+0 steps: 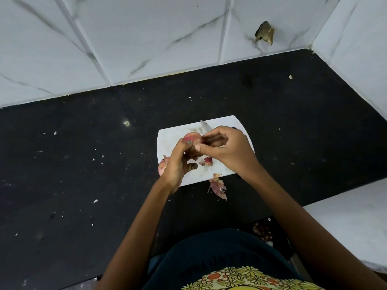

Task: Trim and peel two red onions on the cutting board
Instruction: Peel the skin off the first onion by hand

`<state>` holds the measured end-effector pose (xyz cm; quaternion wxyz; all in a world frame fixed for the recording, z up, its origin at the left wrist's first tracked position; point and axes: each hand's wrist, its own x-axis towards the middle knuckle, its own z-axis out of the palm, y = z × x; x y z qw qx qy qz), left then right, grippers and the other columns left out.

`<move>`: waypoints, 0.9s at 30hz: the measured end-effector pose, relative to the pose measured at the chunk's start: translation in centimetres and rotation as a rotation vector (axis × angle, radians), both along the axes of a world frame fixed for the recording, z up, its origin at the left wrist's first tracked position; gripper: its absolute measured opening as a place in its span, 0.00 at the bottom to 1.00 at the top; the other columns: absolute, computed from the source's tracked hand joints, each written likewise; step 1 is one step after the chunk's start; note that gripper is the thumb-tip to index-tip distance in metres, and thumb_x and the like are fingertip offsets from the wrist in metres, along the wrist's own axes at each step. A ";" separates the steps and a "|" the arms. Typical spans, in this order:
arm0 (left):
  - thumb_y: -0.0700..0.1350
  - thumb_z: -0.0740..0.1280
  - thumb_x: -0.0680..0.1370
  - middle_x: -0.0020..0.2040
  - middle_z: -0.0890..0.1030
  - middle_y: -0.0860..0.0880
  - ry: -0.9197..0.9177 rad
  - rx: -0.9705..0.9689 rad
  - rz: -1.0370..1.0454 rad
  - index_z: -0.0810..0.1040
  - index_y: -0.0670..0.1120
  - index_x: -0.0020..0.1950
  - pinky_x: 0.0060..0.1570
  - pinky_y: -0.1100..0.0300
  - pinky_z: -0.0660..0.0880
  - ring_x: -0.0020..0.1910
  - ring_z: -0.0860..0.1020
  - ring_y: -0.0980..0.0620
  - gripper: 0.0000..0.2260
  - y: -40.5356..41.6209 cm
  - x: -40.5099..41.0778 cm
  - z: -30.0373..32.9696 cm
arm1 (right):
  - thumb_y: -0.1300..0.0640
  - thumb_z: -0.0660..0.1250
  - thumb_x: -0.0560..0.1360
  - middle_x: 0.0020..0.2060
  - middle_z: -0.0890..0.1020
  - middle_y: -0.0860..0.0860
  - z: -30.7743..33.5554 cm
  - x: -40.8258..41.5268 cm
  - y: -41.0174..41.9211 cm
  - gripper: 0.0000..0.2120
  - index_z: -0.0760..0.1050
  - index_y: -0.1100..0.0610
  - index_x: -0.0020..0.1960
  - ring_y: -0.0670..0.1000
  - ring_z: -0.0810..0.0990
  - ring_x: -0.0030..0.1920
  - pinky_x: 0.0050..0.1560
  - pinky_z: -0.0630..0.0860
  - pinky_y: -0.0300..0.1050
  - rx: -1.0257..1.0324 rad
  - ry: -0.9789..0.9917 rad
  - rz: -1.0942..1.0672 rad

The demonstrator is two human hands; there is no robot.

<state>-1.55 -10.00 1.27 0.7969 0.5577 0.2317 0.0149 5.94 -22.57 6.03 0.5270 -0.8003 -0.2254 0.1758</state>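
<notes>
On the black desk (104,164) lies my white cutting board (171,132), and over it my left hand (178,162) curls its grip round one red onion (192,138). My right hand (228,149) closes on the knife (205,125) while pinching that onion's skin. The second onion (162,165) sits at the board's left edge, with peel scraps (217,187) beside the near edge.

knife handle: hidden inside the right hand (227,150); only the blade tip of the knife (205,126) shows
held onion (192,139): lower half covered by the left hand (178,164)
second onion (162,166): mostly behind the left wrist
cutting board (173,135): middle and right edge hidden under both hands
shirt lettering: too dark to read
forearms: cut off by the bottom edge
</notes>
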 end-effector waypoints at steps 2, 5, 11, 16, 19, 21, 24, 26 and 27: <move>0.54 0.56 0.71 0.39 0.74 0.51 0.010 0.032 0.004 0.75 0.46 0.48 0.40 0.60 0.71 0.39 0.71 0.56 0.15 -0.2 0.1 0.0 | 0.56 0.77 0.67 0.41 0.82 0.45 -0.2 -0.4 0.3 0.14 0.79 0.58 0.50 0.39 0.82 0.40 0.42 0.77 0.29 -0.037 -0.096 -0.019; 0.55 0.55 0.72 0.39 0.75 0.52 0.002 0.064 -0.002 0.74 0.46 0.49 0.41 0.59 0.71 0.39 0.71 0.56 0.16 -0.5 0.2 0.1 | 0.59 0.73 0.71 0.40 0.83 0.46 -0.5 -1.1 0.5 0.06 0.81 0.58 0.48 0.37 0.80 0.39 0.39 0.76 0.28 0.008 -0.200 -0.100; 0.55 0.56 0.72 0.39 0.76 0.53 0.025 0.094 0.005 0.72 0.43 0.52 0.42 0.58 0.71 0.39 0.71 0.57 0.18 -0.5 0.3 0.2 | 0.59 0.68 0.76 0.46 0.81 0.50 -1.5 -1.3 0.8 0.04 0.79 0.59 0.49 0.46 0.80 0.47 0.44 0.80 0.42 -0.026 -0.393 -0.082; 0.56 0.56 0.70 0.39 0.75 0.52 0.040 0.040 0.027 0.74 0.46 0.47 0.41 0.59 0.70 0.38 0.70 0.56 0.16 -0.6 0.1 0.4 | 0.59 0.64 0.78 0.47 0.77 0.49 -2.2 -0.6 0.9 0.05 0.75 0.60 0.51 0.45 0.76 0.48 0.45 0.73 0.32 -0.081 -0.257 -0.105; 0.56 0.56 0.70 0.40 0.76 0.51 0.040 -0.012 0.045 0.75 0.48 0.47 0.39 0.60 0.71 0.37 0.71 0.57 0.16 -0.4 0.1 0.5 | 0.59 0.63 0.78 0.45 0.77 0.49 -3.0 0.3 0.2 0.03 0.74 0.58 0.50 0.43 0.76 0.42 0.40 0.69 0.27 -0.191 -0.143 -0.103; 0.56 0.56 0.70 0.42 0.76 0.50 0.038 -0.017 0.051 0.75 0.48 0.48 0.38 0.61 0.73 0.38 0.71 0.57 0.16 -0.3 0.1 0.6 | 0.61 0.63 0.78 0.42 0.78 0.50 -3.7 0.5 -0.3 0.02 0.74 0.58 0.48 0.42 0.78 0.39 0.41 0.74 0.30 -0.270 -0.064 -0.061; 0.57 0.58 0.76 0.45 0.76 0.49 0.060 -0.044 0.078 0.75 0.48 0.52 0.36 0.61 0.76 0.39 0.72 0.56 0.15 -0.2 0.2 0.6 | 0.63 0.62 0.78 0.44 0.81 0.54 -4.9 0.5 -1.1 0.05 0.77 0.60 0.49 0.52 0.81 0.44 0.49 0.79 0.50 -0.482 0.000 0.061; 0.55 0.56 0.81 0.47 0.76 0.50 0.072 -0.051 0.077 0.74 0.48 0.55 0.38 0.60 0.78 0.41 0.75 0.56 0.14 -0.2 0.3 0.7 | 0.60 0.60 0.79 0.45 0.83 0.57 -5.2 0.4 -1.5 0.09 0.77 0.63 0.48 0.53 0.81 0.41 0.47 0.79 0.51 -0.603 0.060 0.189; 0.57 0.56 0.81 0.48 0.77 0.51 0.069 -0.056 0.064 0.74 0.48 0.58 0.40 0.58 0.79 0.43 0.77 0.57 0.16 -0.2 0.2 0.7 | 0.56 0.60 0.80 0.42 0.83 0.58 -5.1 0.4 -1.6 0.13 0.78 0.64 0.47 0.53 0.81 0.38 0.44 0.79 0.51 -0.622 0.058 0.222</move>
